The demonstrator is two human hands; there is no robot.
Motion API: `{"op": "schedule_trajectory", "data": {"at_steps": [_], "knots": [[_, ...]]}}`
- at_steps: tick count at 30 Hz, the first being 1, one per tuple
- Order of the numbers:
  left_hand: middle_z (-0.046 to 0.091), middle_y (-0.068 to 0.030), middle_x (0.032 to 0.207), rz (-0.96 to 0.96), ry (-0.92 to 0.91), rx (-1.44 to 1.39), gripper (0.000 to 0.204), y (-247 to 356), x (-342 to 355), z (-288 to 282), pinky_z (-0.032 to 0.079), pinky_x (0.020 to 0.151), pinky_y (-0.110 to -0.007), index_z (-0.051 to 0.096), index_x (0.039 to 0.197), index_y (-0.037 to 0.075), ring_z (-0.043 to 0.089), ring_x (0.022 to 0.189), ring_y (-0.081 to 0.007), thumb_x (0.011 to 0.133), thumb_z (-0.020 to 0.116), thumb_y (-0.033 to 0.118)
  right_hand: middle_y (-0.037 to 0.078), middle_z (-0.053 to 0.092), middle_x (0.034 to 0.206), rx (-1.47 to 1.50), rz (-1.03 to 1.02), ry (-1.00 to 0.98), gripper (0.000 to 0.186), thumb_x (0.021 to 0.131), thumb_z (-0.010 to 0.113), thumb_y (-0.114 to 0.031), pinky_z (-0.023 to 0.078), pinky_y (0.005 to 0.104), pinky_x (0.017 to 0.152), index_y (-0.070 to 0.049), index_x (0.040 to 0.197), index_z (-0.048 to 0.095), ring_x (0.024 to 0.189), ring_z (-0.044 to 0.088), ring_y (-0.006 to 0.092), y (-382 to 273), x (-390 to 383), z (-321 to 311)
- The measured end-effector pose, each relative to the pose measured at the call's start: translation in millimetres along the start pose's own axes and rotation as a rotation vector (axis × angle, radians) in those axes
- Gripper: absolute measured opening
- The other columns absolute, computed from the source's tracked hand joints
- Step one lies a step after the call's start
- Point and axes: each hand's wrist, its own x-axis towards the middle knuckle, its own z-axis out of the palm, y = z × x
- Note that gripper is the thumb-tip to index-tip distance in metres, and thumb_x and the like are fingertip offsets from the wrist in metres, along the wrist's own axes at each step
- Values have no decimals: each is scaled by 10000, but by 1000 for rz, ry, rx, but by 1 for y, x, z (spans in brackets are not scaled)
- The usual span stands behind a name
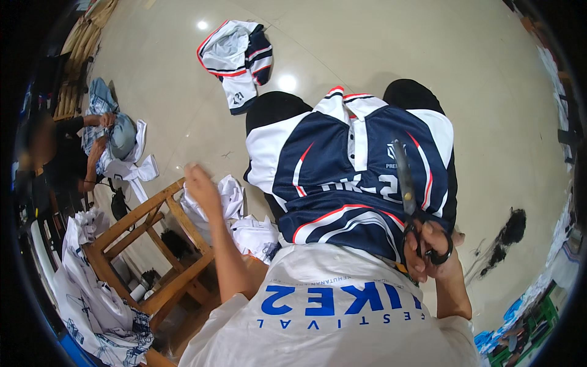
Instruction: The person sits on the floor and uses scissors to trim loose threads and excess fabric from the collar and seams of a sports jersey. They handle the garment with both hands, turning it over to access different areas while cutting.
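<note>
A navy and white polo jersey with red trim (333, 153) lies across my lap. My right hand (431, 251) grips large scissors (403, 177) by their dark handles at the jersey's lower right, the blade pointing up over the shirt. My left hand (200, 180) is raised off to the left of the jersey, near the upper corner of a wooden stool frame (115, 235); its fingers are blurred, so I cannot tell what, if anything, is in them. White garments (254, 238) are bunched beside my left forearm.
Another jersey (223, 52) lies on the tiled floor (324, 43) ahead. At left, a person (64, 150) handles a light blue garment (122, 137). White patterned cloth (82, 287) hangs by the stool. Dark scraps (507, 235) lie on the floor at right, near green crates (516, 339).
</note>
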Motion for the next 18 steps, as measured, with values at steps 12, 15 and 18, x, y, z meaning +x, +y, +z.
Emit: {"op": "schedule_trajectory", "data": {"at_steps": [12, 15, 18], "knots": [[697, -112, 998, 425, -446, -150, 181, 178, -42, 20, 514, 820, -344, 699, 1136, 24, 666, 915, -223, 974, 663, 99, 74, 683, 793, -825, -585, 321, 305, 978, 714, -337, 485, 221, 614, -81, 955, 549, 713, 682, 133, -54, 83, 10], [715, -156, 928, 719, -799, -101, 245, 229, -76, 56, 523, 814, -442, 740, 1026, 18, 666, 912, -348, 932, 723, 243, 76, 706, 861, -894, -631, 439, 255, 961, 755, -251, 490, 221, 652, -76, 958, 571, 753, 679, 118, -57, 123, 12], [694, -156, 865, 643, -916, 109, 211, 244, -101, 77, 532, 748, -465, 726, 961, 21, 681, 854, -360, 916, 732, 228, 46, 678, 802, -514, -518, 355, 297, 926, 803, -227, 474, 218, 626, -55, 917, 561, 691, 637, 84, -63, 131, 34]]}}
